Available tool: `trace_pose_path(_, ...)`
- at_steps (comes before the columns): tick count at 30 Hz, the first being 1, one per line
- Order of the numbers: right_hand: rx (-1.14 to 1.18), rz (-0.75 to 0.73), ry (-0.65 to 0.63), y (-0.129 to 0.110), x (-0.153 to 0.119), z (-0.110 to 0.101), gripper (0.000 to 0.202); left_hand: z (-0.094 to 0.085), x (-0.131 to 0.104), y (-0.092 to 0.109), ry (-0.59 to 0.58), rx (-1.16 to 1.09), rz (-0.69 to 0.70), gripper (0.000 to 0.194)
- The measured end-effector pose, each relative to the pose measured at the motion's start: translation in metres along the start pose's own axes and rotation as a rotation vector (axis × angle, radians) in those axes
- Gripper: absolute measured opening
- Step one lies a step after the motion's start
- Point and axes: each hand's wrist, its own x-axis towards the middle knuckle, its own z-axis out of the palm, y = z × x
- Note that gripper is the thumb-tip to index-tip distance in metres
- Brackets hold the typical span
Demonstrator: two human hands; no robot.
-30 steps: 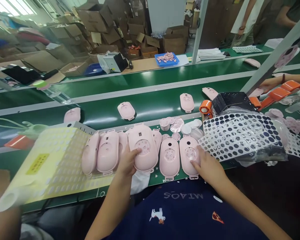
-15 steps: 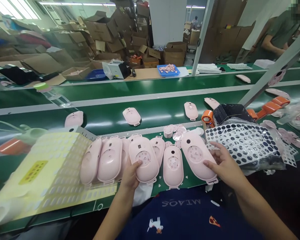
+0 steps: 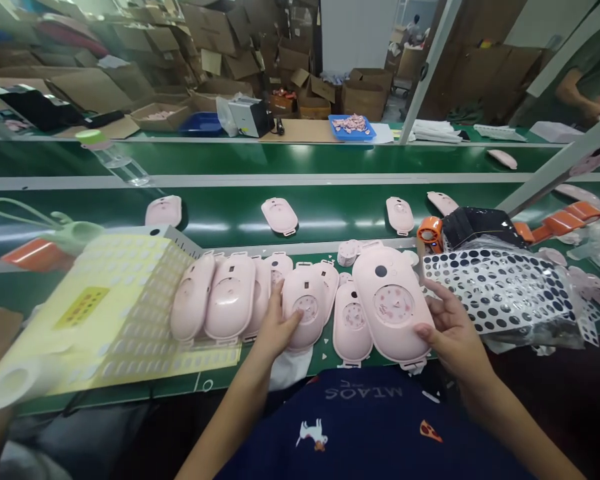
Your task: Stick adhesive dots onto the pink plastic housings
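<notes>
In my right hand [image 3: 450, 330] is a pink oval casing [image 3: 397, 303] with a black dot and a round printed disc, gripped at its right edge and tilted. My left hand [image 3: 280, 323] has its thumb on the disc of another pink casing [image 3: 305, 333] that carries a small dark rectangle; its other fingers are partly hidden. Between the two lies a pink casing with a disc [image 3: 353, 337]. Several more casings [image 3: 230, 300] lean in a row left of my left hand. Pink round discs [image 3: 349, 252] are stacked behind the held casing.
Yellow sticker sheets [image 3: 95, 300] and a white roll [image 3: 15, 383] lie at the left. A bagged dotted sheet [image 3: 510, 287] and an orange device [image 3: 430, 233] are at the right. Pink casings [image 3: 280, 215] sit on the green belt [image 3: 220, 213]. A person's arm [image 3: 575, 90] shows at upper right.
The casing in my right hand has come nearer the camera and further upright. The casing at my left hand has moved down beside the row. The view has shifted, and the belt casings appear further right.
</notes>
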Motion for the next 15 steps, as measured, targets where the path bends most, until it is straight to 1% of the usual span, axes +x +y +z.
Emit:
trace_pose_path(1,0.002,0.010,0.011,0.003,-0.001,0.000,0.072,-0.001,0.004,0.002,-0.006,0.052,0.006,0.092)
trace_pose_path(3,0.006,0.032,0.037,0.009,-0.003,-0.002,0.073,-0.001,0.012,0.006,-0.059,0.104,-0.007,0.090)
trace_pose_path(6,-0.001,0.094,0.040,0.016,-0.007,-0.006,0.074,0.005,0.026,0.014,-0.142,0.013,-0.009,0.083)
trace_pose_path(8,-0.027,0.138,0.051,0.018,-0.009,-0.010,0.077,0.011,0.035,0.018,-0.142,-0.048,-0.022,0.081)
trace_pose_path(10,-0.060,0.145,0.112,0.019,-0.010,-0.014,0.082,0.016,0.043,0.021,-0.113,-0.038,-0.032,0.076)
trace_pose_path(12,-0.081,0.117,0.209,0.019,-0.012,-0.019,0.087,0.019,0.048,0.025,-0.086,0.010,-0.032,0.069)
trace_pose_path(15,-0.068,0.080,0.338,0.018,-0.013,-0.027,0.090,0.020,0.045,0.037,-0.085,0.073,-0.023,0.069)
